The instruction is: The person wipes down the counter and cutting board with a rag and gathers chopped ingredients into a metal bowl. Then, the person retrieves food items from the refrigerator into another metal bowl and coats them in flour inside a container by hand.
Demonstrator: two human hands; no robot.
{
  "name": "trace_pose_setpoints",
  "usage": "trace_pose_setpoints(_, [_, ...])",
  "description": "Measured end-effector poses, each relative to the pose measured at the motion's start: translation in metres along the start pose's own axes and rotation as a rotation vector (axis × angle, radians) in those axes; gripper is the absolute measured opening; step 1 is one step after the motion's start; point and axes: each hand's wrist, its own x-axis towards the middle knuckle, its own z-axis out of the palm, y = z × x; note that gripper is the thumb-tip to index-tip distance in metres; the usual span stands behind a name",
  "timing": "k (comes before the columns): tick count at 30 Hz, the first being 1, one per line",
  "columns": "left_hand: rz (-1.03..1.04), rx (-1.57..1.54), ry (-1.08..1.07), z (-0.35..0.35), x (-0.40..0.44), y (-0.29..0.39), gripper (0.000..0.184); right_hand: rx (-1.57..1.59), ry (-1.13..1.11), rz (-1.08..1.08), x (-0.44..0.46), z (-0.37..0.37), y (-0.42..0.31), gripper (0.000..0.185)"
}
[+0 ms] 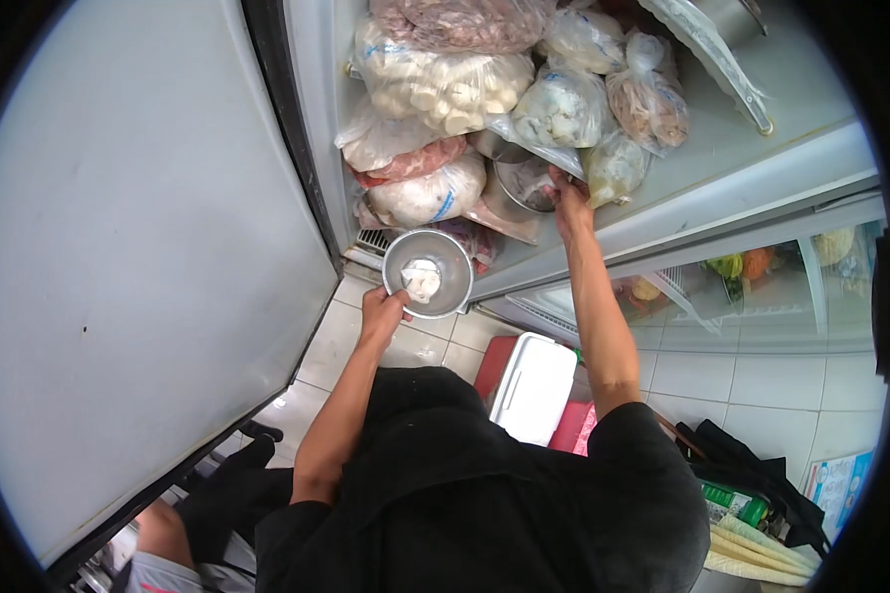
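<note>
My left hand (pixel 385 311) grips the rim of a round metal bowl (pixel 462 285), thumb over the edge. Some soft white pieces (pixel 421 281) lie in the bowl's bottom. Inside the open freezer, my right hand (pixel 571 206) reaches to the right rim of a metal pot (pixel 504 203). Its fingers are curled at that rim, just under a clear plastic bag, and what they pinch is partly hidden. Whitish stuff (pixel 526 181) shows inside the pot. A tied bag of pale yellowish food (pixel 616 168) sits just right of my right hand.
Bags of white round pieces (pixel 455 94) and reddish meat (pixel 420 160) are piled in the freezer. Its grey door (pixel 148 247) stands open at left. A white-lidded cooler (pixel 536 385) is on the tiled floor. Another person's arm (pixel 163 534) shows at lower left.
</note>
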Motion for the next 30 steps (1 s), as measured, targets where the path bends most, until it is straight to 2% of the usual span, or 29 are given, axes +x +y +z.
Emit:
trace_pose_setpoints(3, [0.012,-0.005,-0.009,0.008,0.006,0.002,0.021,0.239,-0.059,0.026,-0.017,-0.002,0.003,0.027])
trace_pose_setpoints(7, [0.025,-0.026,-0.019,0.018,0.003,0.013,0.017,0.378,-0.265,0.192,-0.077,0.012,-0.014,0.016])
trace_pose_setpoints(13, [0.039,-0.034,-0.032,0.018,-0.005,0.006,0.015,-0.156,-0.605,0.291,-0.144,0.036,0.015,0.012])
trace_pose_setpoints(16, [0.025,-0.058,0.0,0.02,-0.011,0.0,0.015,-0.718,-0.787,-0.026,-0.153,0.025,0.046,0.012])
trace_pose_setpoints(20, [0.015,-0.091,0.056,0.013,-0.016,-0.017,0.016,-0.701,-0.529,-0.245,-0.15,0.017,0.049,0.019])
trace_pose_setpoints(21, [0.027,-0.08,0.069,0.01,-0.02,-0.02,0.016,-0.855,-0.443,-0.358,-0.151,0.016,0.039,0.028])
trace_pose_setpoints(22, [0.051,-0.069,0.082,0.007,-0.025,-0.017,0.016,-0.836,-0.43,-0.276,-0.153,0.02,0.035,0.027])
trace_pose_setpoints(24, [0.076,-0.082,0.088,0.0,-0.043,-0.009,0.016,-0.9,-0.673,-0.102,-0.149,0.019,0.047,0.028])
trace_pose_setpoints(27, [0.098,-0.171,0.108,-0.011,-0.083,-0.003,0.022,-0.843,-0.767,0.189,-0.16,0.025,0.054,0.025])
trace_pose_setpoints(28, [0.101,-0.208,0.114,-0.017,-0.097,-0.003,0.025,-0.821,-0.759,0.126,-0.163,0.023,0.061,0.024])
trace_pose_setpoints(29, [0.063,-0.178,0.09,-0.032,-0.117,-0.004,0.038,-0.799,-0.743,0.062,-0.165,0.018,0.071,0.023])
trace_pose_setpoints(30, [0.123,-0.143,0.246,-0.043,-0.139,-0.005,0.04,-0.777,-0.724,-0.006,-0.165,0.012,0.081,0.022])
